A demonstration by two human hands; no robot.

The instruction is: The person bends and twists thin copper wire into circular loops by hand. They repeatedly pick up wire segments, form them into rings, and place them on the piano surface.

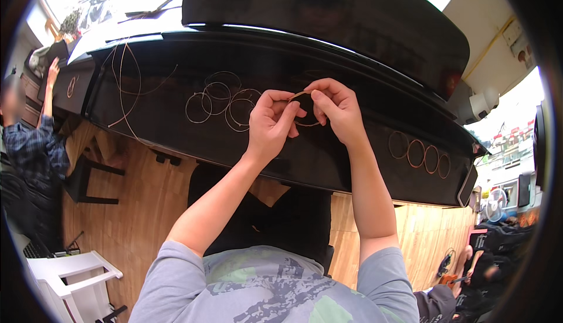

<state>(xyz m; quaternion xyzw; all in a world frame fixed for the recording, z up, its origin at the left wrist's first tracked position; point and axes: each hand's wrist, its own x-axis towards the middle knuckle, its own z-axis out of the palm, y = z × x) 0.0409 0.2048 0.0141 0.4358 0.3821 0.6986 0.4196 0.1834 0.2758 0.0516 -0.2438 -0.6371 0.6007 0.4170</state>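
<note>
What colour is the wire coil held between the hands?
The wire coil is copper-brown, best seen in the head view.

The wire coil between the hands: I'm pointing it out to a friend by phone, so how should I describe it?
Find the long, glossy black surface across the scene. Over its middle, the left hand and right hand pinch a thin, brownish wire coil. It alone is held; the neighbouring coils lie on the surface to either side.

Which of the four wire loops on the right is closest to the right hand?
The leftmost loop; the other three loops lie farther right, away from the right hand.
</note>
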